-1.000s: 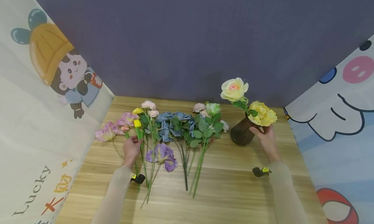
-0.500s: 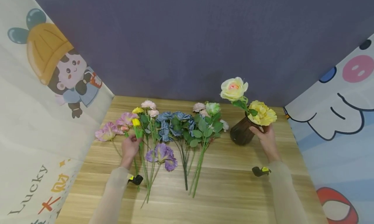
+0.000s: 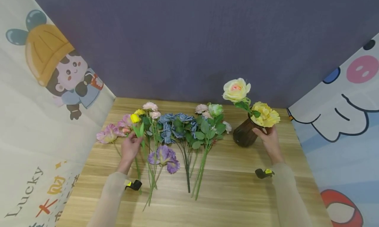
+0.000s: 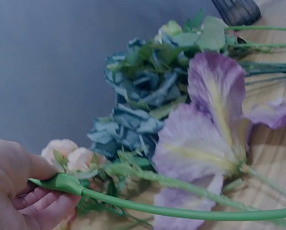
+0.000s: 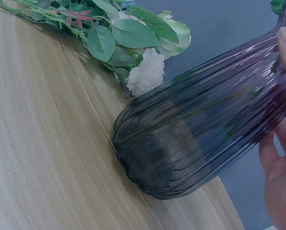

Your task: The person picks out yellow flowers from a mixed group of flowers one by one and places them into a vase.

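Well to the left of the vase (image 3: 245, 133), the left hand (image 3: 130, 150) pinches the tulip (image 3: 135, 118) by its green stem between thumb and fingers, while the right hand (image 3: 270, 144) grips the vase near its mouth, where the rose (image 3: 236, 89) and the yellow bloom (image 3: 265, 114) stand. The step in hand looks like picking up the tulip, with the iris (image 3: 164, 156) and the blue flowers (image 3: 167, 135) lying between it and the vase. The next move seems to call for a firm pinch, drawing the tulip clear of the iris, and a steady vase.
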A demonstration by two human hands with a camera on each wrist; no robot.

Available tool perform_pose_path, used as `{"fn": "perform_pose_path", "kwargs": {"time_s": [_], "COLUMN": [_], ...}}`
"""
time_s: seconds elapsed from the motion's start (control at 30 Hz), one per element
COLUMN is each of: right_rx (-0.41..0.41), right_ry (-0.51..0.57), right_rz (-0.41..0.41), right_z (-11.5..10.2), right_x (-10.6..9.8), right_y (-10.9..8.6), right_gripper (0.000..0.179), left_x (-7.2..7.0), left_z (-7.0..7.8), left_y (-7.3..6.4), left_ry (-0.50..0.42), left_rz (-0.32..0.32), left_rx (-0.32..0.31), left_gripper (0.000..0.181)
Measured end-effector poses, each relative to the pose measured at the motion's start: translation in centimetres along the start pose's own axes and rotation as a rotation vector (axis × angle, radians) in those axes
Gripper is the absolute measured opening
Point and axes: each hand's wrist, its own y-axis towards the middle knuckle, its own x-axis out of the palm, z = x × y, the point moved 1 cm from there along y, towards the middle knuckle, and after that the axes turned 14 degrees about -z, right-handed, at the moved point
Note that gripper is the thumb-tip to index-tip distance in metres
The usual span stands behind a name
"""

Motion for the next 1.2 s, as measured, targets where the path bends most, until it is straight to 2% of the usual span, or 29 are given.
{"fn": "perform_pose_path", "kwargs": {"time_s": [0.17, 0.37, 0.57, 0.93, 1.2], "right_rx": [-0.008, -0.022, -0.019, -0.019, -0.015], "right_ry": [0.005, 0.007, 0.001, 0.001, 0.004], "right_rz": [0.002, -0.008, 0.000, -0.009, -0.009], "right_z": [0.0, 0.0, 0.0, -0.2, -0.2], "right_x": [0.1, 0.2, 0.1, 0.1, 0.1], "right_y": [0.0, 0.0, -0.1, -0.1, -0.1], "right_gripper": [0.077, 0.075, 0.077, 0.077, 0.077], "left_x": [0.1, 0.7, 1.2, 2.2, 2.6], "left_z": [1.5, 3.0, 4.3, 7.0, 8.5], "left_y": [-0.3, -0.5, -0.5, -1.1, -1.5], "left_ry": [0.003, -0.059, -0.083, -0.317, -0.381], "left_rz": [0.006, 0.027, 0.045, 0.032, 0.039], "left_rx": [0.035, 0.092, 0.152, 0.236, 0.311], "left_gripper": [0.038, 0.034, 0.034, 0.030, 0.031]}}
